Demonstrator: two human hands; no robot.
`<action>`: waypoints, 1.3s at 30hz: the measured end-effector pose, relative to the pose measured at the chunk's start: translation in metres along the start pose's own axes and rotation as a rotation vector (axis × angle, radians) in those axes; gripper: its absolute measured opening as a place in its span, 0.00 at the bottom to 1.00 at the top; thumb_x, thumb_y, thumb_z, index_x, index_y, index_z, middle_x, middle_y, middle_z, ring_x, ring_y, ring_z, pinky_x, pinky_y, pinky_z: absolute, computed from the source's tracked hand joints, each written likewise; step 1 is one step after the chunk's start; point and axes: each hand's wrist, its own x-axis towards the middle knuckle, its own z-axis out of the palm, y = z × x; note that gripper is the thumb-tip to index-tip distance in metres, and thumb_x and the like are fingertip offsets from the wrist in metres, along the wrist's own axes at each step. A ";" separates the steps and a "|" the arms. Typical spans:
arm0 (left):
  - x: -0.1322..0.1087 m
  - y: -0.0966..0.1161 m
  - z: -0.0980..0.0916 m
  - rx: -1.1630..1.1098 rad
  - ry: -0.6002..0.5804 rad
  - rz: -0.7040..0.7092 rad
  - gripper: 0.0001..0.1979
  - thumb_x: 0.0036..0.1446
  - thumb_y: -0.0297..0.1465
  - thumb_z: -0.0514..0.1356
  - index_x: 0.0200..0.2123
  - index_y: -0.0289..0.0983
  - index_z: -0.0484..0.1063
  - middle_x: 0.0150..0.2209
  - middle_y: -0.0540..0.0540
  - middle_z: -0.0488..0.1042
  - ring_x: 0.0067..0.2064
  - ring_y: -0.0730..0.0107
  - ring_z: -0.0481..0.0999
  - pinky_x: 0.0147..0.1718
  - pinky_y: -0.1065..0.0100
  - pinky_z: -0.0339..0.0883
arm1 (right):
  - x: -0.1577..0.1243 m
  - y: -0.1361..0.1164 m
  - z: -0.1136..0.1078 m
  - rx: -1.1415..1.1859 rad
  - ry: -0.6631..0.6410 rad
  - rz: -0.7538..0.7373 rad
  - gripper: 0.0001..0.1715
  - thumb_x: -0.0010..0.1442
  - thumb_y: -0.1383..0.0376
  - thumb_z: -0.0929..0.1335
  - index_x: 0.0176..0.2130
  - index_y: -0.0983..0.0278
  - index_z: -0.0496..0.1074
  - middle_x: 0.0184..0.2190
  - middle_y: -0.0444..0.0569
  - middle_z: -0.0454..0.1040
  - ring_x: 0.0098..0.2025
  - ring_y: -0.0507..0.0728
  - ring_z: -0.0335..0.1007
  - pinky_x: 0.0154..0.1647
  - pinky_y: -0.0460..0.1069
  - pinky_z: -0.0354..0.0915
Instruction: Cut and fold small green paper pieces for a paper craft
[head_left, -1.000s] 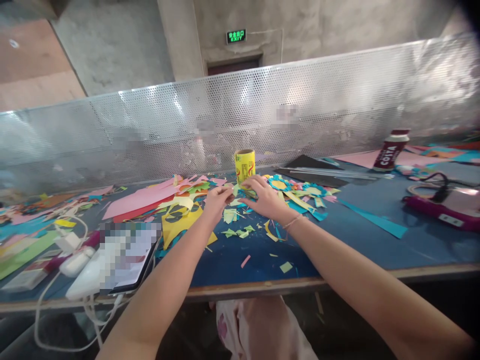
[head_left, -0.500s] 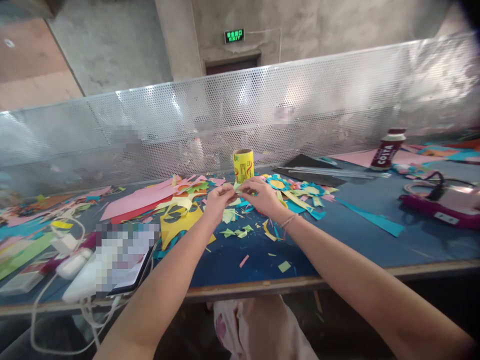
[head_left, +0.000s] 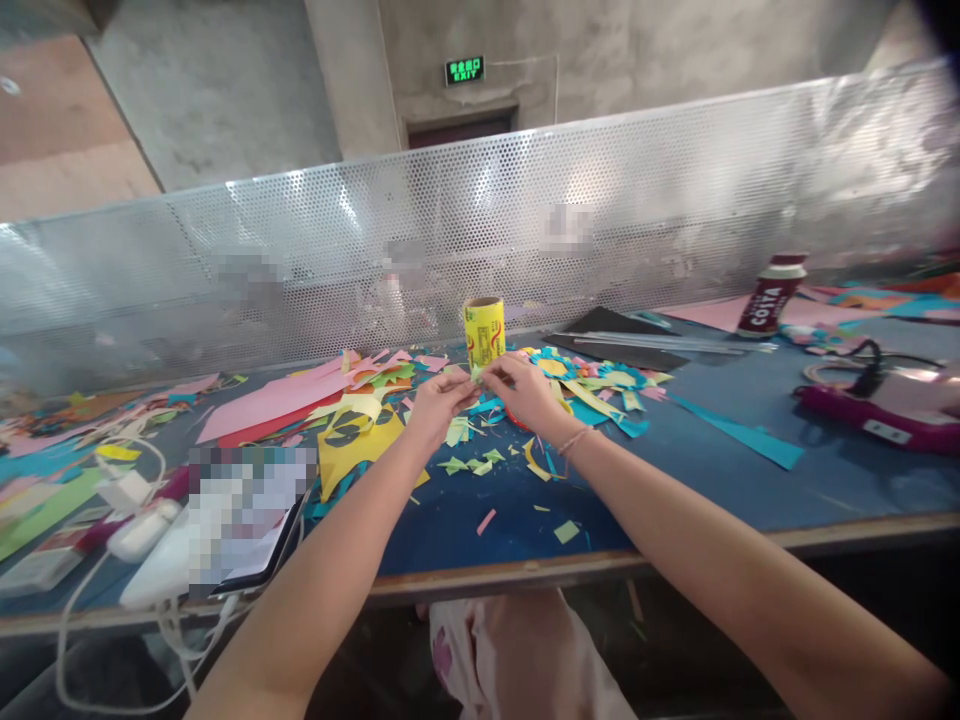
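Observation:
My left hand and my right hand meet over the middle of the blue table. Both pinch a small piece of light green paper between their fingertips; its exact shape is too small to make out. Right behind the fingers stands a yellow tape roll, upright. Below the hands lie several small folded green paper pieces. A yellow cut paper sheet rests by my left forearm, and blue and yellow paper strips are heaped beyond my right wrist.
Left of me are a tablet, white cables and pink paper sheets. To the right stand a dark red bottle and a purple power strip. A perforated metal screen runs along the table's back.
The view has shifted very slightly. My fingers have moved a little on the green paper, which both hands still pinch. The things on the table lie as before.

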 end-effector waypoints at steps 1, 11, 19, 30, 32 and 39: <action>0.000 0.000 0.000 0.000 -0.004 0.004 0.13 0.34 0.29 0.69 0.27 0.32 0.72 0.24 0.48 0.75 0.28 0.74 0.74 0.35 0.68 0.67 | 0.000 0.000 0.001 -0.012 0.009 0.002 0.07 0.56 0.65 0.64 0.28 0.65 0.69 0.27 0.48 0.71 0.29 0.52 0.64 0.30 0.47 0.61; 0.003 -0.003 -0.004 0.147 0.028 0.117 0.12 0.37 0.31 0.68 0.27 0.33 0.72 0.25 0.48 0.75 0.28 0.72 0.75 0.36 0.65 0.68 | 0.002 -0.004 -0.003 0.145 -0.053 0.106 0.07 0.53 0.65 0.65 0.27 0.65 0.70 0.25 0.47 0.72 0.28 0.52 0.66 0.30 0.47 0.62; 0.003 -0.002 -0.005 0.372 0.025 0.220 0.10 0.41 0.33 0.65 0.28 0.35 0.72 0.24 0.47 0.76 0.28 0.69 0.75 0.35 0.63 0.69 | 0.003 0.000 -0.002 0.235 -0.077 0.236 0.11 0.52 0.60 0.66 0.27 0.65 0.72 0.25 0.47 0.74 0.28 0.52 0.68 0.30 0.47 0.64; 0.001 -0.003 -0.002 0.250 -0.010 0.161 0.12 0.39 0.34 0.66 0.29 0.34 0.74 0.25 0.46 0.76 0.29 0.70 0.75 0.38 0.62 0.69 | 0.001 -0.003 -0.001 0.080 0.002 0.182 0.11 0.54 0.60 0.65 0.25 0.65 0.67 0.21 0.45 0.70 0.24 0.51 0.64 0.26 0.46 0.60; 0.000 -0.002 -0.002 0.246 -0.005 0.161 0.12 0.39 0.33 0.66 0.29 0.34 0.74 0.26 0.46 0.76 0.29 0.69 0.75 0.38 0.62 0.69 | 0.001 -0.003 -0.001 0.072 0.012 0.172 0.11 0.54 0.61 0.65 0.25 0.64 0.67 0.21 0.45 0.70 0.23 0.51 0.64 0.25 0.46 0.60; -0.003 -0.001 0.002 0.262 0.027 0.196 0.10 0.42 0.34 0.64 0.29 0.34 0.73 0.25 0.47 0.76 0.29 0.69 0.75 0.38 0.62 0.68 | -0.001 -0.009 -0.001 0.106 0.034 0.186 0.08 0.54 0.63 0.65 0.27 0.64 0.68 0.22 0.46 0.72 0.24 0.52 0.66 0.26 0.46 0.61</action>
